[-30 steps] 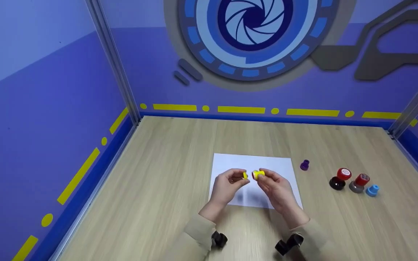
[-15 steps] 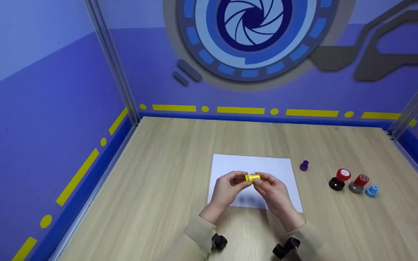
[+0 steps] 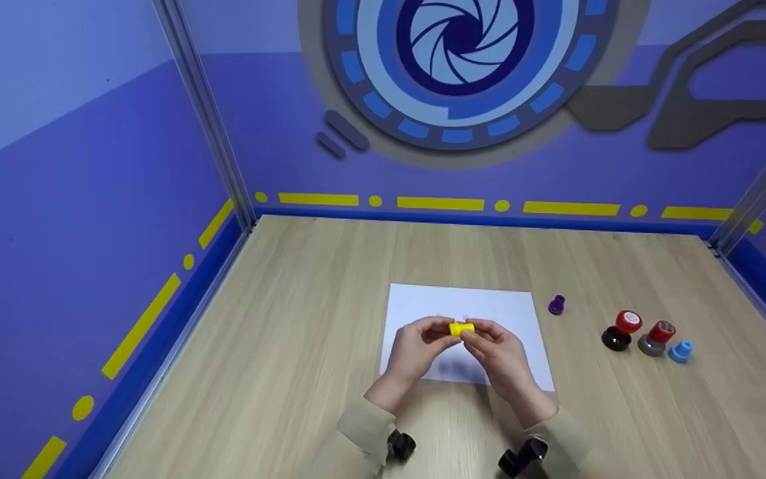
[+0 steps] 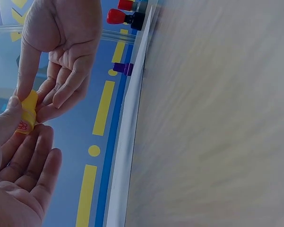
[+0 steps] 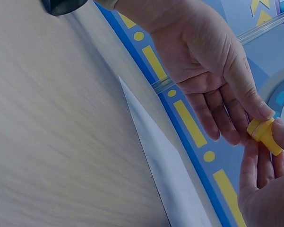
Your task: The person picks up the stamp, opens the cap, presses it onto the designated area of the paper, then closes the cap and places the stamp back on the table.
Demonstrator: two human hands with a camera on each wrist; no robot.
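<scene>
A small yellow toy stamp (image 3: 461,328) is held above the white paper (image 3: 483,301), its cap and body meeting end to end. My left hand (image 3: 413,349) pinches the cap end between thumb and fingers; a red flower print (image 4: 22,125) shows there in the left wrist view. From the other side my right hand (image 3: 503,352) pinches the narrower handle end. In the right wrist view a thin seam runs round the stamp (image 5: 264,135) between the two grips. Faint pinkish marks show on the paper just beyond the fingers.
To the right of the paper stands a purple stamp (image 3: 557,305). Farther right are a red-and-black stamp (image 3: 618,338), a red-and-grey one (image 3: 653,343) and a light blue one (image 3: 681,351). Blue-purple panels wall the wooden table (image 3: 316,286) at the back and sides.
The yellow cap in the left hand and the stamp body in the right, apart a second ago, have come together. The stamp has since turned slightly in the fingers.
</scene>
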